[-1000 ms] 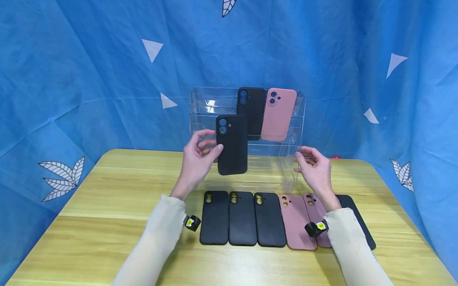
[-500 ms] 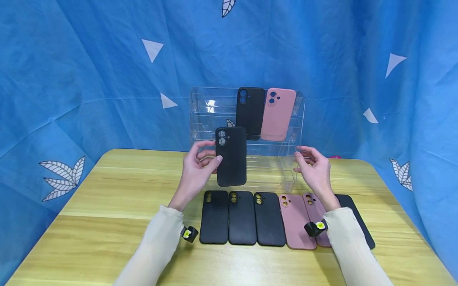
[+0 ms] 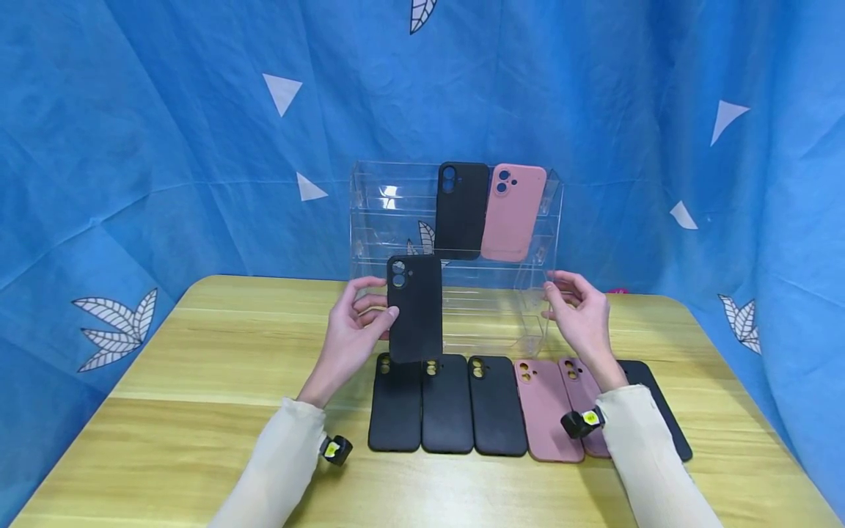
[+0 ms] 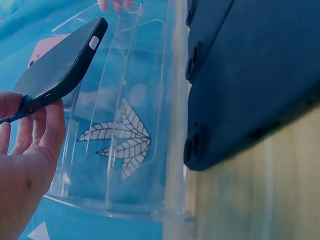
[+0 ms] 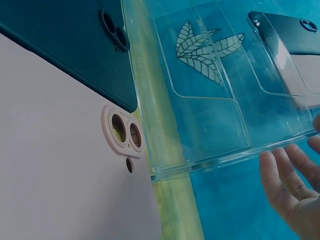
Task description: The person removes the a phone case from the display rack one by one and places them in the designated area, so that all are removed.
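My left hand (image 3: 353,323) pinches a black phone case (image 3: 416,312) by its left edge, thumb in front and fingers behind. The case is upright in front of the clear acrylic display rack (image 3: 502,315), its lower edge overlapping the row of cases in the head view. Loosely bent fingers of my right hand (image 3: 582,312) are right at the rack's right side; the right wrist view has these fingertips (image 5: 267,160) by the rack's edge. On the rack's upper tier stand a black phone case (image 3: 462,209) and a pink phone case (image 3: 513,213), side by side.
Along the rack's front, several phone cases lie in a row on the wooden table (image 3: 198,411): black ones (image 3: 447,407) at left, pink ones (image 3: 549,411), then another black case (image 3: 653,403) partly under my right forearm. A blue curtain (image 3: 165,147) hangs behind.
My left hand has lowered the black phone case from in front of the rack's upper part and brought it slightly left. The right hand has stayed at the rack's side.
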`<state>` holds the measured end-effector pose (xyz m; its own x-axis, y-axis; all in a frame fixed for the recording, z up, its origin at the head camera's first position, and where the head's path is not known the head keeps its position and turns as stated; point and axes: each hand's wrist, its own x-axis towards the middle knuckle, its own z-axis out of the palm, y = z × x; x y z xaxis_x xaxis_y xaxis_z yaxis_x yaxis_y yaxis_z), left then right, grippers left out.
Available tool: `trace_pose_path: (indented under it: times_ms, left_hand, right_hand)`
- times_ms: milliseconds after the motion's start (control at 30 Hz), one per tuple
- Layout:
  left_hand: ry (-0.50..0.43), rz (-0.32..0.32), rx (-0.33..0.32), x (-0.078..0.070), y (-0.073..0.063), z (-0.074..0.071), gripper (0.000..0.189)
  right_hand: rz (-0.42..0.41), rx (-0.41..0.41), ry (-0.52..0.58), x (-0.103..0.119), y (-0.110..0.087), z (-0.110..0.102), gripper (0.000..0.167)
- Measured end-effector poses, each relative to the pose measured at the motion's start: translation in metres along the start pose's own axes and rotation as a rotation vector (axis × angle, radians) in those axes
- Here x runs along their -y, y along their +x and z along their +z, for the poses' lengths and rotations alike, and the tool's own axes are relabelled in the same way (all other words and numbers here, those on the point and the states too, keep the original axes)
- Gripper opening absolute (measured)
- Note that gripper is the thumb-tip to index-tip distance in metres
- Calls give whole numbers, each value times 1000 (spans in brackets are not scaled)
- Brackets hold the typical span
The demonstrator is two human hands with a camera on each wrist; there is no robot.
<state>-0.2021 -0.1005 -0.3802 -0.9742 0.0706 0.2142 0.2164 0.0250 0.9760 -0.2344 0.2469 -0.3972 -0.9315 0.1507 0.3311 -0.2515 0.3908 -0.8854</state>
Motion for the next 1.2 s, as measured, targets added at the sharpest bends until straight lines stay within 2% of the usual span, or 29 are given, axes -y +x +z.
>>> trace_pose_path:
  times_ms: [367, 700, 1200]
  left_hand:
    - [23, -49, 36, 8, -10, -16, 53]
    - [26, -56, 103, 13, -15, -22, 63]
    - [65, -114, 117, 26, -29, -44, 63]
  right_hand:
    - [26, -20, 21, 1, -1, 5, 39]
    - [24, -40, -7, 1, -2, 4, 38]
    - [15, -45, -13, 2, -3, 5, 40]
